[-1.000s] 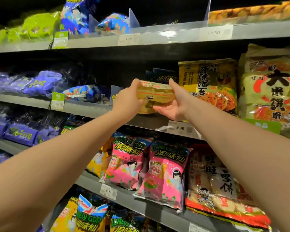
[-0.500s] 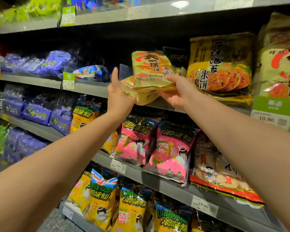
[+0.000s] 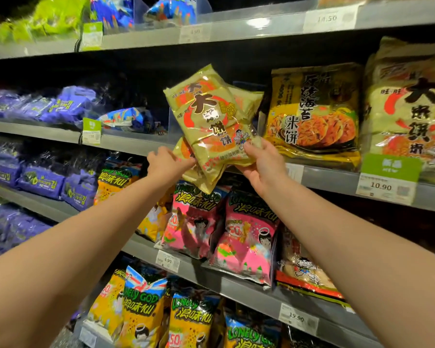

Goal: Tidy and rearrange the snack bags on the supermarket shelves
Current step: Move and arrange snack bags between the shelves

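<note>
1. Both hands hold gold snack bags in front of the second shelf (image 3: 136,144) from the top. The right hand (image 3: 263,167) pinches the lower right corner of the front gold bag (image 3: 211,121), thumb on its face. The left hand (image 3: 167,164) is closed on the lower edge of a second gold bag (image 3: 186,156) tucked behind it.
2. The bags are lifted clear of the shelf and tilted with their tops leaning left. They hang before a dark gap just left of the seaweed cracker bag (image 3: 314,116).
3. This looks like the middle of a restock-or-straighten step: bags are in hand and not yet set down. The next move probably calls for squaring the two bags together, turning them upright, and sliding them into the gap with labels facing out.
4. The foil looks slippery, so a corner pinch may let a bag slide.
5. Readable writing: the gold bags carry large Chinese characters, including 大 and 饼. The seaweed bag reads 海苔 米饼.
6. The pink bags (image 3: 246,237) and yellow bags (image 3: 141,310) on the lower shelves read "LONELY GOD" and 浪味仙.
7. Price tags show 10.90 (image 3: 381,185), 6.99 (image 3: 168,260), 19.90 (image 3: 296,317) and 14.50 (image 3: 327,18).
</note>
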The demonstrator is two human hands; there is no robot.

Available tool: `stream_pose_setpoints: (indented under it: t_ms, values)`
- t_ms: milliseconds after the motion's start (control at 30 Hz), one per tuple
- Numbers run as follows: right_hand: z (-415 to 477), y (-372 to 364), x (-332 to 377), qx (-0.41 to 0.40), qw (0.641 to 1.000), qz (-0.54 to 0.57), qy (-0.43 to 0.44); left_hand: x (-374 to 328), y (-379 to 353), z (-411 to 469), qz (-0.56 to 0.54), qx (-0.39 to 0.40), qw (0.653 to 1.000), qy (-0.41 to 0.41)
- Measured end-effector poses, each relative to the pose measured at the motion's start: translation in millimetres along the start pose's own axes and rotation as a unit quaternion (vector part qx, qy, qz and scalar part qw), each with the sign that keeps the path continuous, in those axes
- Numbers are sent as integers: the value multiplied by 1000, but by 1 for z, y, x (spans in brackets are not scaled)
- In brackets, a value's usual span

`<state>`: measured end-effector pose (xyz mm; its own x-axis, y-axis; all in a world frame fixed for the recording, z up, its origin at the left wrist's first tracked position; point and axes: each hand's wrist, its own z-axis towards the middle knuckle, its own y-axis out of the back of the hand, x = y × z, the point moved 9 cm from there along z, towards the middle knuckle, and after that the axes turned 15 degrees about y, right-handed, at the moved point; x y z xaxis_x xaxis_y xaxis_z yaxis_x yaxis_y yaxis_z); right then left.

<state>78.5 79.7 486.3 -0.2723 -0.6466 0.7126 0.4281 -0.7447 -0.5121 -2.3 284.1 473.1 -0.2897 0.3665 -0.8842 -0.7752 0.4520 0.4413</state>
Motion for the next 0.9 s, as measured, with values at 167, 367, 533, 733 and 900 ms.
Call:
stream_pose_setpoints:
  t_ms: [167,367,533,733,900]
  values:
    - [-5,7,-8,-8,1000,22,-15,-2,-22,23,-63,105,993,1]
    - [-12,29,0,-38,998,41,-20,7,-77,3,-245,362,899,19]
    - [-30,42,22,-37,998,38,-18,2,-51,-14,-327,273,905,-9]
    - [-69,67,54,-67,996,57,-15,-6,-27,-65,-300,240,922,-56]
    - [-109,103,103,-99,994,53,8,-16,-20,-129,-268,280,918,-89]
